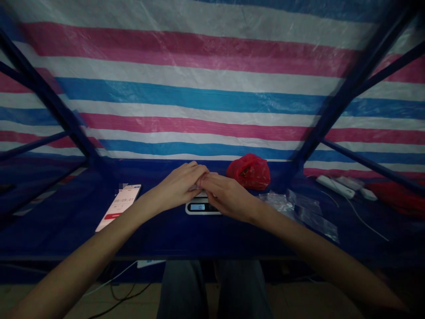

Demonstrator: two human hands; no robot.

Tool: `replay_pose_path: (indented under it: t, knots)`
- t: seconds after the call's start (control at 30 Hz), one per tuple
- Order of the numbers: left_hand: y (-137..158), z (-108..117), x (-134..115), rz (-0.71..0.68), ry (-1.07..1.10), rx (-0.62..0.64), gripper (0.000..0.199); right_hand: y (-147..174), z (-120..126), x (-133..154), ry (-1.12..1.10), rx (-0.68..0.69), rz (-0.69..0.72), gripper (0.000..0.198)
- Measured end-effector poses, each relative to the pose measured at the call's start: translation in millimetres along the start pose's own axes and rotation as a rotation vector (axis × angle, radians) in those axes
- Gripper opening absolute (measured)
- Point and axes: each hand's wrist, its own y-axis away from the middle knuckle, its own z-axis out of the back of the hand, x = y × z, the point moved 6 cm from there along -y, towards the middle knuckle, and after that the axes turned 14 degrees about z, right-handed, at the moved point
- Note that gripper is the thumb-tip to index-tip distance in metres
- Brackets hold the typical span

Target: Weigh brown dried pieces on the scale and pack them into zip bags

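Note:
A small digital scale point(203, 208) lies on the blue tabletop with its lit display facing me. Above its far part, my left hand point(184, 181) and my right hand point(229, 192) meet, fingers bent and closed together. Between the fingertips shows a bit of a clear plastic bag point(199, 182) with a reddish line, mostly covered by the fingers. The scale's weighing plate is largely hidden under my hands. Just behind my right hand sits a crumpled red plastic bag point(249, 172), its contents not visible.
To the left lies a phone point(122, 204) showing a running timer. Several clear plastic bags point(299, 210) are spread at the right. Farther right are a white power strip point(335, 186) and a cable. Blue metal frame bars point(307, 150) and a striped sheet point(199, 102) enclose the table.

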Motion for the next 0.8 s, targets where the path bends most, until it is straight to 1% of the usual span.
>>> replay_pose_path:
  t: [0.1,0.17,0.2,0.23,0.27,0.3,0.37,0.4,0.43,0.47,0.5,0.53,0.6,0.63,0.7,0.8]
  knots:
    - [-2.8,-4.2,4.2,-0.010,-0.121,0.030,0.033,-8.6,-14.0,-1.6,0.014,0.149,0.058,0.022]
    - [-5.7,-9.0,9.3,-0.012,-0.154,0.048,0.033,-11.9,-20.7,-5.2,0.022,0.192,0.069,0.022]
    - [-7.3,-11.0,13.1,-0.012,-0.157,0.047,0.033,-12.3,-22.7,-8.5,0.004,0.180,0.064,0.023]
    - [-9.0,-12.5,18.3,-0.009,-0.153,0.032,0.031,-11.5,-23.5,-13.2,-0.030,0.139,0.051,0.025]
    - [-10.8,-13.7,25.0,0.000,-0.143,0.002,0.027,-9.3,-22.4,-20.1,-0.075,0.058,0.021,0.027]
    - [-12.6,-15.0,33.4,0.015,-0.131,-0.039,0.023,-4.9,-20.1,-29.9,-0.118,-0.057,-0.037,0.029]
    - [-15.7,-19.8,54.5,0.063,-0.100,-0.141,0.014,11.4,-17.1,-55.1,-0.167,-0.305,-0.210,0.028]
    - [-17.0,-24.7,66.1,0.090,-0.088,-0.178,0.012,21.7,-19.6,-67.9,-0.177,-0.384,-0.306,0.025]
    - [-18.0,-30.8,77.5,0.115,-0.071,-0.206,0.013,31.6,-25.1,-79.5,-0.183,-0.416,-0.393,0.025]
    - [-18.9,-37.7,88.4,0.142,-0.046,-0.223,0.017,40.1,-33.3,-89.2,-0.192,-0.401,-0.462,0.031]
    - [-19.7,-44.7,98.3,0.173,-0.018,-0.232,0.021,46.9,-43.1,-96.7,-0.207,-0.350,-0.508,0.041]
    - [-20.4,-51.3,106.5,0.202,0.007,-0.236,0.025,52.3,-52.7,-102.3,-0.223,-0.291,-0.539,0.050]
    - [-21.5,-61.8,116.7,0.249,0.042,-0.223,0.026,60.7,-66.8,-109.2,-0.226,-0.207,-0.587,0.059]
    - [-21.9,-65.1,118.8,0.271,0.046,-0.217,0.025,63.2,-71.0,-110.8,-0.217,-0.182,-0.602,0.058]
    - [-22.3,-67.4,118.4,0.316,0.024,-0.221,0.019,64.7,-74.6,-110.7,-0.196,-0.168,-0.608,0.050]
    - [-21.8,-66.0,110.3,0.366,-0.029,-0.254,0.015,63.8,-75.4,-106.8,-0.218,-0.224,-0.603,0.031]
